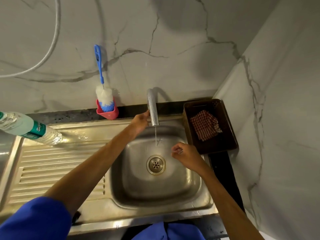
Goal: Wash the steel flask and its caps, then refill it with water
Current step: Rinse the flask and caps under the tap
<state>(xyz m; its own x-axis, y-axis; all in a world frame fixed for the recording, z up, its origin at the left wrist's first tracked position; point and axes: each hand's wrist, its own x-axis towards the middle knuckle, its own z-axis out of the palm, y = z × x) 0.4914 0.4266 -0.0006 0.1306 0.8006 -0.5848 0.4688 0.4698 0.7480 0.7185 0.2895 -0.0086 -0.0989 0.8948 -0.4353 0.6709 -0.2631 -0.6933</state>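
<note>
From above the sink [206, 193], the left hand [140, 122] curls around the tap [153, 110], likely working the thin stream, while the right hand [186, 153], fingers loosely curled on nothing, waits near it; no flask in sight.

The clear plastic bottle with a green label [26, 128] is cut off by the left edge. The left hand [140, 122] reaches behind the steel tap spout [153, 110], fingertips hidden. Whether the curled right hand [184, 151] holds anything is unclear.
</note>
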